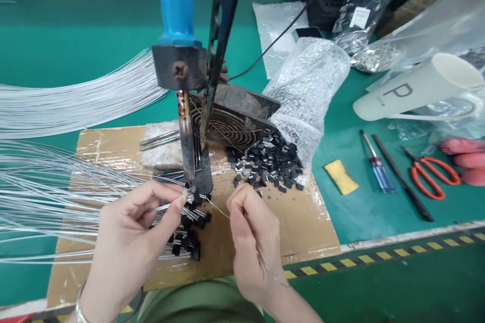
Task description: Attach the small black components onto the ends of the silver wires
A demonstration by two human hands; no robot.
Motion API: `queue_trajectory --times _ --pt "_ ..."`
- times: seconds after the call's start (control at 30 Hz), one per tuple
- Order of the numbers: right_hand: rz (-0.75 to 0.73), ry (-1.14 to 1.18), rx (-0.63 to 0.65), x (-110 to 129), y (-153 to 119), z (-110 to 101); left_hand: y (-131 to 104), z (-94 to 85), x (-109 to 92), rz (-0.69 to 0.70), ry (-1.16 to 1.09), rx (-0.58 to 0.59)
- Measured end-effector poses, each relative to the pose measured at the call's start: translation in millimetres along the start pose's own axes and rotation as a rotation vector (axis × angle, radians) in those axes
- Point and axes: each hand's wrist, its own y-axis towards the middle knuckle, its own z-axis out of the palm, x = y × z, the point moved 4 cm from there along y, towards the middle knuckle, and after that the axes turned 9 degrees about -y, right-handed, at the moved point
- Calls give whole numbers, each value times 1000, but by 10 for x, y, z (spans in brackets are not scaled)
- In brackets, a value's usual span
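My left hand (140, 232) pinches a thin white wire close to a small black connector (194, 193), just below the tip of a blue-handled soldering iron (186, 146) fixed upright in a stand. Closed fingers of my right hand (253, 242) grip a thin strand of solder wire (219, 208), whose free end reaches toward that connector. Whether it touches cannot be made out. Beneath my left fingertips lie several white wires with black connectors (189, 242) on their ends.
A cardboard sheet (303, 222) carries a pile of loose black connectors (273, 159) beside a dark fan (235, 121). White wires (76, 106) spread across the left. At right are a yellow sponge (341, 176), a screwdriver (379, 166), orange-handled scissors (432, 176) and a white mug (413, 88).
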Motion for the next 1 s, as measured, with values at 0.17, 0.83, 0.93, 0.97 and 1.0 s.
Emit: queue_trajectory --times 0.17,0.83,0.93,0.97,1.0 --pt "-24 102 23 70 88 45 40 -3 -23 -3 5 -7" --pt "104 269 -44 131 191 84 117 -4 -130 23 -4 -23" --pt "106 274 -61 126 186 89 118 -6 -157 34 -10 -26" --pt "107 278 -61 126 186 90 120 -5 -169 38 -16 -28" --pt "107 281 -62 128 186 88 123 -4 -179 41 -20 -27"
